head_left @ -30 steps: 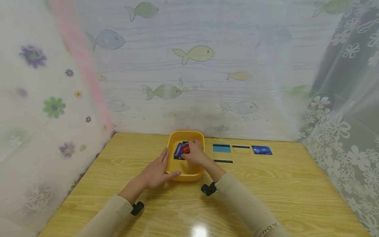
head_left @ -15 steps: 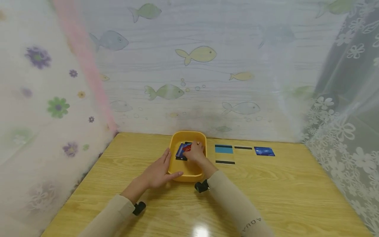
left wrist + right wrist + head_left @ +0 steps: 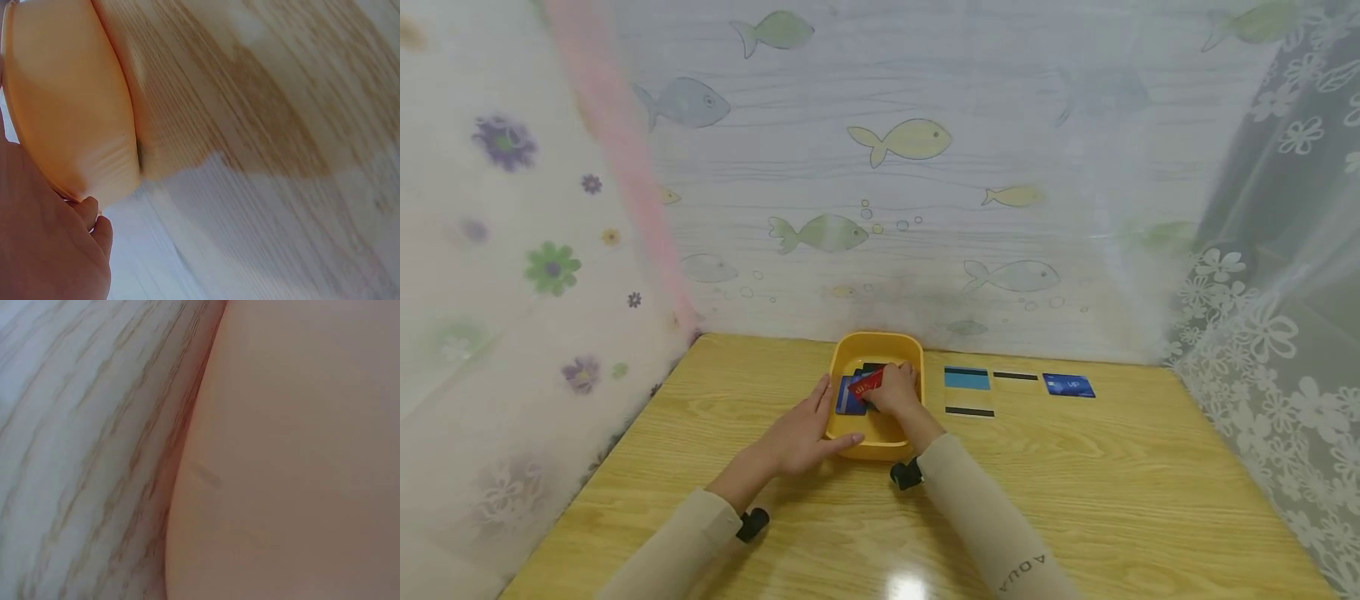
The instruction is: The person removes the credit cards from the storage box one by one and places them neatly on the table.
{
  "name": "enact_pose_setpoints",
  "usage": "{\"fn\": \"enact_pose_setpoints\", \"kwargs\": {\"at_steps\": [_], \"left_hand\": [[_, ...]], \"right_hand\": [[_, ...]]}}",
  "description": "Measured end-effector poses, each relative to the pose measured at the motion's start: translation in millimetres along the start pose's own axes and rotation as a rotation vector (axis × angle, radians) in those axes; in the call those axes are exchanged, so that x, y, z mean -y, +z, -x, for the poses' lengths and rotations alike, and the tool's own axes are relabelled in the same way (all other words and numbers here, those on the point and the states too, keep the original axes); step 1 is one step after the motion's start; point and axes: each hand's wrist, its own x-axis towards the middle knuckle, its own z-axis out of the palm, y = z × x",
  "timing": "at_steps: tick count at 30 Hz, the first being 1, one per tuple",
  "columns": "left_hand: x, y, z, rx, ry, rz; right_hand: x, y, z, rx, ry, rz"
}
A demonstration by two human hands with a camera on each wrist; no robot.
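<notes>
A yellow plastic bin [image 3: 875, 452] stands near the back of the table. My left hand [image 3: 801, 437] lies against its near left corner, fingers along the left side and thumb stretched over the front rim. In the left wrist view, my left hand [image 3: 53, 237] touches the bin's rim [image 3: 37, 164]. Inside the bin, my right hand [image 3: 897, 390] pinches a red VIP card [image 3: 864, 384] that lies tilted over other cards. A blue card [image 3: 850, 398] shows below it, with dark cards [image 3: 871, 367] behind. The right wrist view shows only the bin's outer wall [image 3: 287, 450] and wood grain.
Right of the bin, a light blue card with a black stripe [image 3: 967, 378], two pale striped cards [image 3: 1016, 377] [image 3: 969, 412] and a blue VIP card [image 3: 1069, 385] lie on the wooden table [image 3: 1120, 492]. A fish-print curtain [image 3: 880, 192] hangs behind.
My right hand still pinches the red card and shifts slightly within the bin. The blue card below has spread leftward and toward the front. My left hand stays at the corner.
</notes>
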Motion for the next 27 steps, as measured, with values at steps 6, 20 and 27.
{"fn": "enact_pose_setpoints", "kwargs": {"at_steps": [6,20,27], "left_hand": [[0.8,0.5,-0.5,0.013,-0.001,-0.004],[-1.5,-3.4,0.9,0.021,-0.015,0.011],[-1.9,-2.8,1.3,0.020,-0.012,0.021]], "right_hand": [[-0.9,-1.0,0.6,0.013,0.009,-0.029],[2.8,-1.1,0.0,-0.027,0.006,-0.045],[2.3,-5.5,4.0,-0.076,-0.053,-0.120]]}}
